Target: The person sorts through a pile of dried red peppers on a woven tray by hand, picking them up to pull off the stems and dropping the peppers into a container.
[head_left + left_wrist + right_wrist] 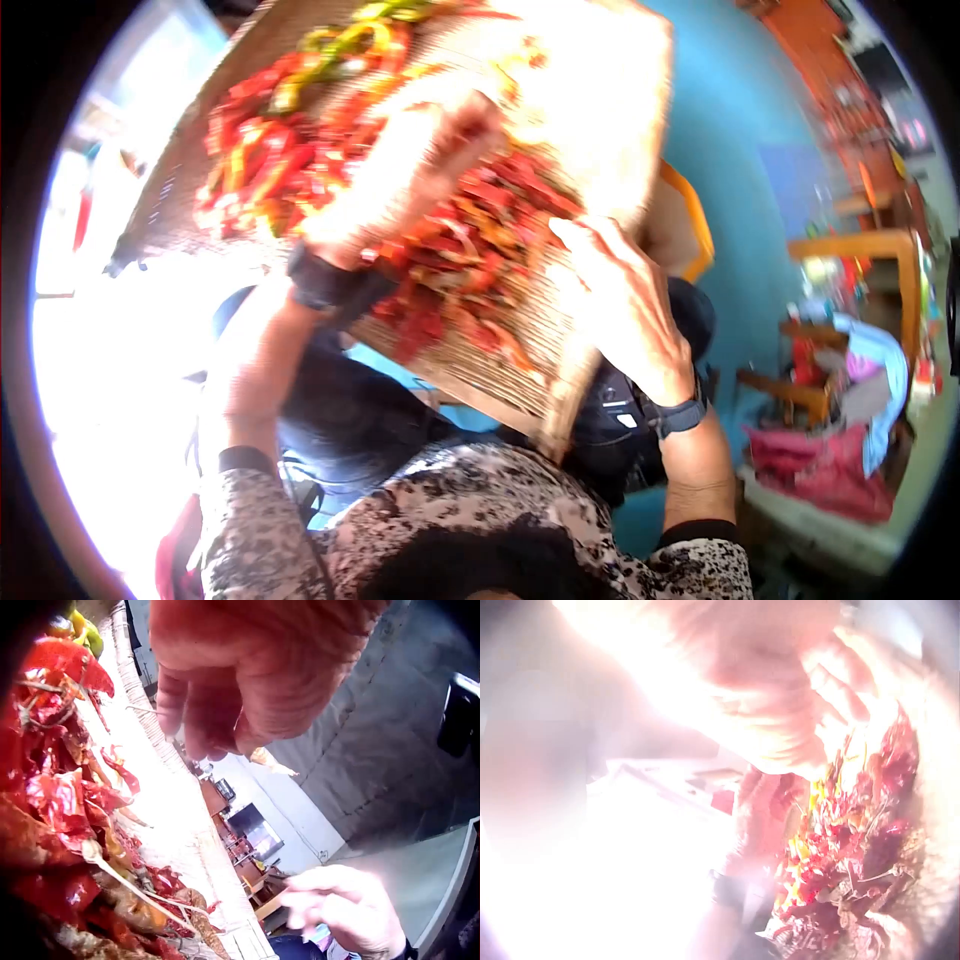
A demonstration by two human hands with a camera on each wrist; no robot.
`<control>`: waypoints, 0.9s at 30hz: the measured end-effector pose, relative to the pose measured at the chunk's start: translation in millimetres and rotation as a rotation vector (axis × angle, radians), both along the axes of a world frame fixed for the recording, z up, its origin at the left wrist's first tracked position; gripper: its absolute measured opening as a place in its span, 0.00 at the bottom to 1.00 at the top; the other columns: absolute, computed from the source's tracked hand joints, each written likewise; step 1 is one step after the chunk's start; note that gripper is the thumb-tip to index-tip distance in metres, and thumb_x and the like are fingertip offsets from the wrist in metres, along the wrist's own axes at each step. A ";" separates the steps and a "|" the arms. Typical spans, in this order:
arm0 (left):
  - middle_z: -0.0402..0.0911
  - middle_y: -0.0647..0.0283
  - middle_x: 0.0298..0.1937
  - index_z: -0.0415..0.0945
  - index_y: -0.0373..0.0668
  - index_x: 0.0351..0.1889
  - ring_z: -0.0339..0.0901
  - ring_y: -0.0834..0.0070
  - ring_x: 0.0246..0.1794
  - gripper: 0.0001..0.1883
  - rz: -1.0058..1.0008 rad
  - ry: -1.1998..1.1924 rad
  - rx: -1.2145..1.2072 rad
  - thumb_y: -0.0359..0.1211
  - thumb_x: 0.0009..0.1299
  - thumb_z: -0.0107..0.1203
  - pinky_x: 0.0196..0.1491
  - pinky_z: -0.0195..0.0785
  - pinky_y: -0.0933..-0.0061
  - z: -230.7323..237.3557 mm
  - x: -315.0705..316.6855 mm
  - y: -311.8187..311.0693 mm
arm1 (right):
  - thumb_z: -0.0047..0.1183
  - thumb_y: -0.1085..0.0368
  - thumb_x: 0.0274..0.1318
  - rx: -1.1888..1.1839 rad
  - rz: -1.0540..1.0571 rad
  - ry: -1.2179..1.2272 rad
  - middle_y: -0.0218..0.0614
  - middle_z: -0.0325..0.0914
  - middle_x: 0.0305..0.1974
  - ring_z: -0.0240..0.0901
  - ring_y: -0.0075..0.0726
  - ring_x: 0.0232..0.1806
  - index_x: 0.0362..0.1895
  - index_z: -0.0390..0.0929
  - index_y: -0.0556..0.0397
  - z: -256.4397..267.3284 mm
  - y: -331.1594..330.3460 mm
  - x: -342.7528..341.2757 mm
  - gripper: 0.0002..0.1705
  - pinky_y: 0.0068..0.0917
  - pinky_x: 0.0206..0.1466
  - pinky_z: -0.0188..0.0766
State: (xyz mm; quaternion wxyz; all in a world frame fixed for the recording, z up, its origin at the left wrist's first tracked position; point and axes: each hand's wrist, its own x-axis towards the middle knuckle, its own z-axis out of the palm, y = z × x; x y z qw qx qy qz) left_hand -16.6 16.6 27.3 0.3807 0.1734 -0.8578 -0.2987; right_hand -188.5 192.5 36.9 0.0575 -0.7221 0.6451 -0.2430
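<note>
Sliced red, orange and dried peppers (480, 240) (67, 802) (847, 855) lie heaped on a woven tray (625, 120). Blurred in the head view, the left hand (420, 165) is above the heap. Its fingers are curled in the left wrist view, where the hand (255, 667) pinches a pale dried pepper piece (271, 761); a thin stem pokes out beside a finger. The right hand (625, 305) (349, 907) is at the tray's right side with its fingers loosely bent beside the peppers. Glare washes out much of the right wrist view, hiding the fingertips of that hand (757, 690).
The tray slants over the person's dark-trousered legs (350, 410). An orange-rimmed round object (690, 225) shows behind its right edge. Farther right stands a wooden chair (905, 270) with cloths (825, 465) around it, beyond a blue floor (735, 150).
</note>
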 end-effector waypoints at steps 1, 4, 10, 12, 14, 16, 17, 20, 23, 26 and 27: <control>0.77 0.61 0.33 0.73 0.40 0.38 0.75 0.70 0.36 0.03 -0.008 -0.056 0.103 0.28 0.70 0.54 0.43 0.69 0.71 -2.6 8.7 0.3 | 0.57 0.65 0.54 0.099 0.032 0.104 0.48 0.71 0.52 0.75 0.49 0.40 0.55 0.71 0.54 -4.2 -17.2 7.5 0.23 0.39 0.41 0.74; 0.77 0.55 0.32 0.73 0.39 0.39 0.78 0.64 0.34 0.04 0.039 -0.115 0.095 0.27 0.68 0.54 0.40 0.71 0.68 -5.2 11.3 5.0 | 0.56 0.61 0.56 -0.095 0.060 0.503 0.47 0.68 0.53 0.68 0.52 0.53 0.60 0.67 0.50 -52.2 -37.6 11.5 0.27 0.44 0.53 0.67; 0.80 0.54 0.36 0.74 0.41 0.39 0.79 0.55 0.38 0.05 0.134 -0.167 -0.022 0.25 0.66 0.52 0.40 0.72 0.62 -25.5 10.4 8.3 | 0.58 0.62 0.55 0.054 -0.017 0.030 0.43 0.77 0.38 0.76 0.50 0.35 0.45 0.74 0.52 -46.5 -62.6 13.3 0.14 0.39 0.36 0.72; 0.81 0.55 0.37 0.75 0.41 0.40 0.79 0.56 0.39 0.06 0.198 -0.134 -0.101 0.23 0.66 0.52 0.41 0.72 0.63 -24.4 10.7 8.4 | 0.56 0.63 0.56 -0.115 -0.090 -0.096 0.41 0.77 0.31 0.77 0.49 0.27 0.39 0.75 0.51 -32.5 -57.7 16.9 0.09 0.38 0.28 0.72; 0.81 0.55 0.39 0.75 0.40 0.42 0.80 0.58 0.41 0.07 0.206 -0.159 -0.067 0.24 0.67 0.52 0.43 0.72 0.66 -23.9 15.1 4.2 | 0.54 0.67 0.57 -0.180 -0.097 -0.173 0.40 0.77 0.32 0.77 0.45 0.29 0.39 0.77 0.52 -32.5 -58.6 17.0 0.06 0.37 0.29 0.73; 0.81 0.55 0.39 0.76 0.41 0.43 0.80 0.59 0.42 0.08 0.221 -0.199 0.036 0.24 0.67 0.53 0.44 0.72 0.67 -21.9 16.4 4.2 | 0.52 0.72 0.56 -0.223 0.003 -0.227 0.39 0.77 0.33 0.78 0.42 0.30 0.40 0.77 0.54 -42.3 -62.2 13.2 0.07 0.36 0.29 0.74; 0.81 0.55 0.40 0.75 0.40 0.45 0.80 0.60 0.43 0.09 0.226 -0.197 0.051 0.25 0.67 0.53 0.44 0.72 0.67 -22.1 16.5 5.0 | 0.52 0.72 0.56 -0.224 0.003 -0.227 0.39 0.77 0.33 0.78 0.42 0.30 0.40 0.77 0.54 -44.9 -61.6 13.2 0.07 0.36 0.29 0.74; 0.80 0.55 0.41 0.75 0.40 0.46 0.80 0.60 0.42 0.10 0.217 -0.218 0.014 0.25 0.67 0.53 0.44 0.73 0.67 -19.6 16.9 5.9 | 0.51 0.76 0.55 -0.237 0.090 -0.228 0.38 0.77 0.34 0.78 0.37 0.31 0.41 0.78 0.56 -44.9 -60.2 14.3 0.10 0.32 0.29 0.75; 0.80 0.54 0.42 0.75 0.40 0.46 0.80 0.58 0.43 0.10 0.183 -0.206 -0.046 0.25 0.67 0.54 0.44 0.73 0.66 -17.8 15.0 7.9 | 0.54 0.78 0.52 -0.402 0.031 -0.227 0.39 0.77 0.34 0.78 0.34 0.32 0.42 0.79 0.55 -34.7 -60.5 13.4 0.12 0.25 0.32 0.77; 0.80 0.54 0.42 0.75 0.40 0.46 0.79 0.57 0.43 0.10 0.193 -0.211 -0.138 0.26 0.67 0.55 0.44 0.73 0.66 -20.3 14.7 8.5 | 0.57 0.77 0.49 -0.671 0.063 -0.114 0.35 0.73 0.30 0.74 0.32 0.28 0.40 0.75 0.53 -13.7 -71.4 -2.0 0.13 0.22 0.28 0.78; 0.80 0.54 0.43 0.75 0.40 0.46 0.79 0.56 0.44 0.10 0.212 -0.238 -0.094 0.26 0.67 0.55 0.43 0.73 0.65 -16.6 13.4 12.3 | 0.56 0.77 0.51 -0.628 -0.008 -0.140 0.38 0.76 0.33 0.77 0.32 0.33 0.41 0.79 0.55 -5.2 -70.0 -5.0 0.12 0.26 0.32 0.75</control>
